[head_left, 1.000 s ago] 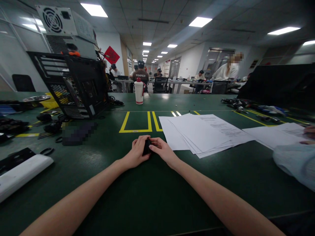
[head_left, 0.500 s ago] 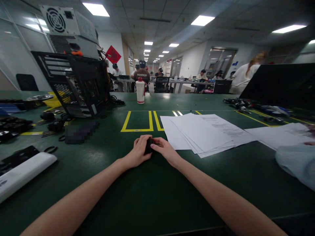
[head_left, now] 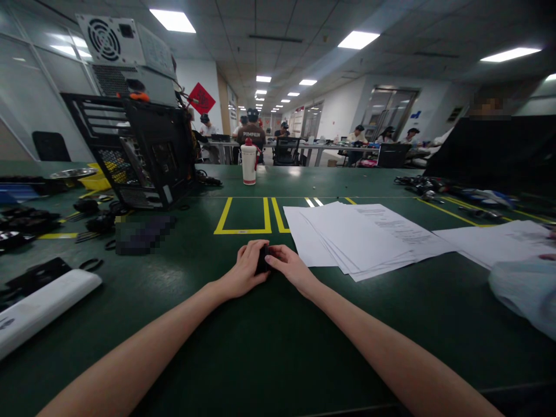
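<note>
A small black object (head_left: 262, 260), its kind not clear, is between my two hands just above or on the green tabletop (head_left: 260, 347). My left hand (head_left: 245, 269) wraps round it from the left, with fingers over the top and thumb low in front. From the other side, my right hand (head_left: 289, 264) pinches at it with thumb and fingertips. Much of the object is hidden by my fingers. Close to my right hand lies a spread of printed paper sheets (head_left: 360, 237).
Yellow tape (head_left: 243, 231) marks the table beyond my hands. Further back stand a white bottle (head_left: 249, 165) and a black computer case (head_left: 160, 156). At left lies a white bar-shaped object (head_left: 52, 310); at right, a translucent plastic bag (head_left: 525, 292) beside another person's hand (head_left: 549, 256).
My hands keep almost the same hold on the black object. The view has shifted slightly. In the right background, a person in white has moved out of their earlier place.
</note>
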Motion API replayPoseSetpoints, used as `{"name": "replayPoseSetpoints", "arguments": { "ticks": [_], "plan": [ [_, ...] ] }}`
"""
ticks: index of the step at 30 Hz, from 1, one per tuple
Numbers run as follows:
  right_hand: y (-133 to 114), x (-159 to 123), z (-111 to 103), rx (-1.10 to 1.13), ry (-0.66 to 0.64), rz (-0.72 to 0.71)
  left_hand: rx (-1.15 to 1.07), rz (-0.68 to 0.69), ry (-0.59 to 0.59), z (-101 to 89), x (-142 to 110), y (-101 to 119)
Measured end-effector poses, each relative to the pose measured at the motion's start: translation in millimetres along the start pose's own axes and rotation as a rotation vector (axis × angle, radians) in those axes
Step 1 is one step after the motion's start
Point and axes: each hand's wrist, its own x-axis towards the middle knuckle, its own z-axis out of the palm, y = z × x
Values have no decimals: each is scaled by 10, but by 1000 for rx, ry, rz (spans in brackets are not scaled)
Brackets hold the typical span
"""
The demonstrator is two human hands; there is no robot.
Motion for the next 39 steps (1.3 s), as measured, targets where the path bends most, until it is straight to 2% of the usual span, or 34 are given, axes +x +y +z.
{"name": "replayPoseSetpoints", "arguments": {
  "ticks": [5, 10, 14, 23, 29, 36, 39],
  "plan": [
    [-18, -22, -6, 117, -87, -32, 8, 23, 10, 11, -1, 1],
    [3, -23, 23, 80, -6, -54, 6, 27, 5, 5, 1, 3],
    [45, 14, 14, 55, 18, 1, -2, 14, -6, -9, -2, 4],
    [-37, -49, -30, 117, -101, -6, -5, 21, -3, 5, -2, 4],
    [-34, -30, 11, 36, 13, -25, -10, 14, -10, -7, -1, -4],
    [3, 7, 1, 36, 24, 11, 5, 19, 20, 32, 1, -31],
    [5, -1, -15, 63, -22, 5, 5, 25, 14, 30, -3, -31]
  ]
}}
